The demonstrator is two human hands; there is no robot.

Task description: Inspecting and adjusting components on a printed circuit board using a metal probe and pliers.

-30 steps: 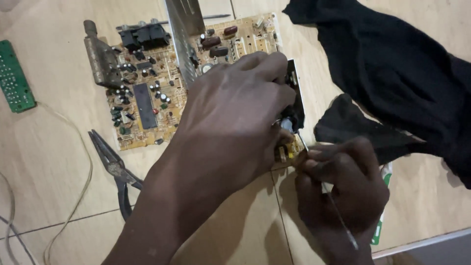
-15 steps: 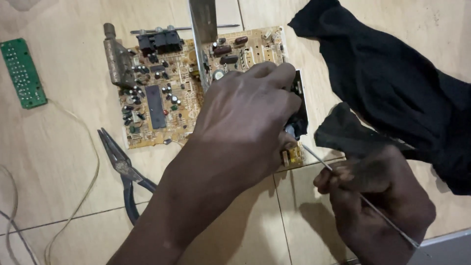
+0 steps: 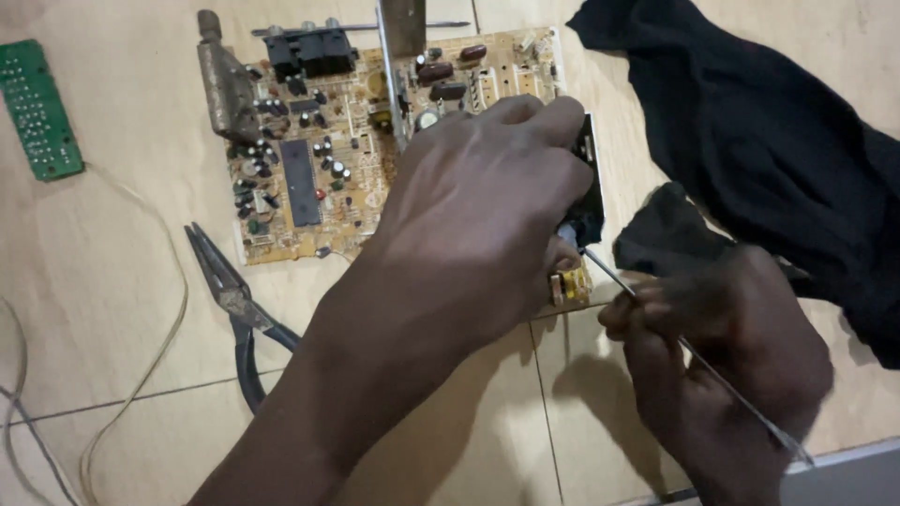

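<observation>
The left hand (image 3: 487,215) presses closed on the yellow circuit board (image 3: 319,159) lying on the floor, and the right hand (image 3: 722,365) grips a thin metal rod (image 3: 656,323) whose tip touches a component at the board's edge (still attached), so the work looks unfinished.

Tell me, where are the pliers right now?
In the head view, the pliers lie on the tiled floor at lower left, just below the circuit board's left corner, handles slipping under the left forearm, beside a thin pale wire.
</observation>
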